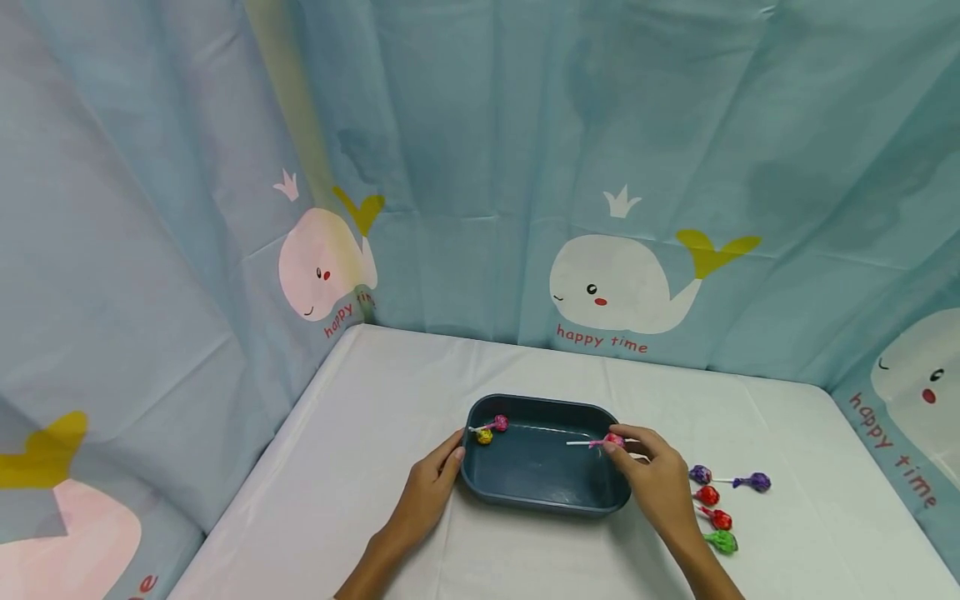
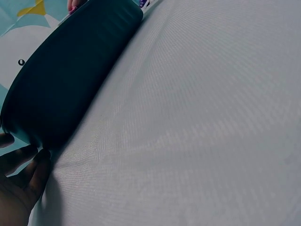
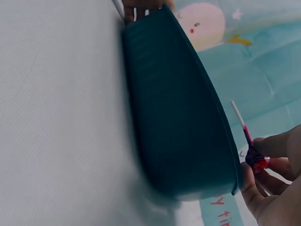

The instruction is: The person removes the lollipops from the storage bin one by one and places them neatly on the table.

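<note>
A dark blue-grey tray (image 1: 547, 493) stands on the white table. My left hand (image 1: 424, 487) rests its fingertips against the outside of the tray's left end. Over the tray's right end, my right hand (image 1: 660, 479) pinches a pink-red lollipop (image 1: 615, 440) by its wrapped head, the white stick pointing left. The right wrist view shows that lollipop (image 3: 256, 160) between thumb and fingers, beside the rim. Inside the tray's left end lie a pink lollipop (image 1: 501, 422) and a yellow lollipop (image 1: 484, 436), close together.
Right of the tray lie several lollipops: a purple lollipop (image 1: 759, 482), another purple one, a red lollipop (image 1: 707, 496), a second red one and a green lollipop (image 1: 723, 542). My right forearm partly hides their sticks. Whale-printed curtains (image 1: 465, 125) surround the table.
</note>
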`<state>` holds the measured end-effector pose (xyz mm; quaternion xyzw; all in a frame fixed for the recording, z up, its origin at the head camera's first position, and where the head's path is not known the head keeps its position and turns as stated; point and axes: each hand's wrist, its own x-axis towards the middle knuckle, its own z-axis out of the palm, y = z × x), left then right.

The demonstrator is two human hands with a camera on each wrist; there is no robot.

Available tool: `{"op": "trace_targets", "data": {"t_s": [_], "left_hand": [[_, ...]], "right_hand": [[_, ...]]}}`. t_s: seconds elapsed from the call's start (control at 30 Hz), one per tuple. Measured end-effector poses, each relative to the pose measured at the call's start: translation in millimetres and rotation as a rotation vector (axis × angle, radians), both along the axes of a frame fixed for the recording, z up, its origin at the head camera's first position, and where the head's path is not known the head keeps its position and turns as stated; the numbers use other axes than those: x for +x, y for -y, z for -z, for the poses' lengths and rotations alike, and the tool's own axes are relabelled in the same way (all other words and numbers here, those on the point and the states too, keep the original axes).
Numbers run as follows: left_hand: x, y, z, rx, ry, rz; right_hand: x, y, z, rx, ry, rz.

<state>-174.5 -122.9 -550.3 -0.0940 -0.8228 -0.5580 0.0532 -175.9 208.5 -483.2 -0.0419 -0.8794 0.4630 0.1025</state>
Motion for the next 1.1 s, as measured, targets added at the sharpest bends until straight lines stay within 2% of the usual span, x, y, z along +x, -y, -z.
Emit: {"op": "trace_targets", "data": {"t_s": [0.2, 0.37, 0.6, 1.1], "left_hand": [[-0.9, -0.3, -0.5, -0.014, 0.000, -0.024], [-0.5, -0.1, -0.2, -0.014, 0.007, -0.020], [-0.4, 0.3, 0.2, -0.009, 0.010, -0.015], [0.0, 0.4, -0.1, -0.013, 0.014, -0.014]], "right_hand": [[5.7, -8.3, -1.6, -0.039, 0.021, 0.022], [9.4, -15.3, 0.2, -0.037, 0.017, 0.046], [14.7, -26.9, 2.6, -0.089, 0.005, 0.088], [25.5, -52.1, 6.8, -0.037, 0.041, 0.188]]}}
